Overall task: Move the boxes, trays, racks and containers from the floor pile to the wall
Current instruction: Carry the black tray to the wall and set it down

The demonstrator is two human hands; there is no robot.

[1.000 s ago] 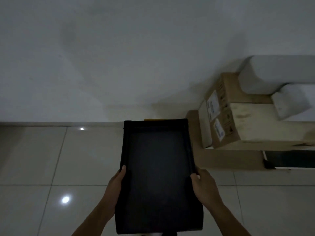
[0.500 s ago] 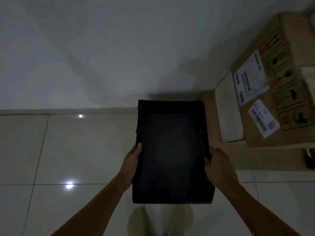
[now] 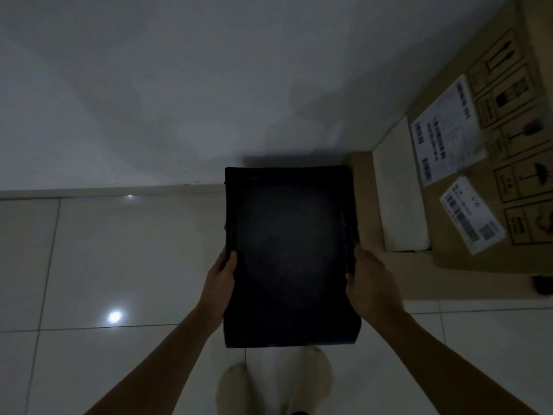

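Left hand and right hand grip the long sides of a black tray, its far end near the wall, beside cardboard boxes.

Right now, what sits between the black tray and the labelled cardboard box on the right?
In the head view: a white slab next to the cardboard box, then a strip of brown board next to the tray.

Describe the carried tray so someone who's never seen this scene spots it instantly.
Find the white wall where it meets the pale tiled floor. Just left of the brown labelled cardboard box is a flat rectangular black tray. Unlike its pale neighbours it is dark, and the left hand and right hand grip its long sides.
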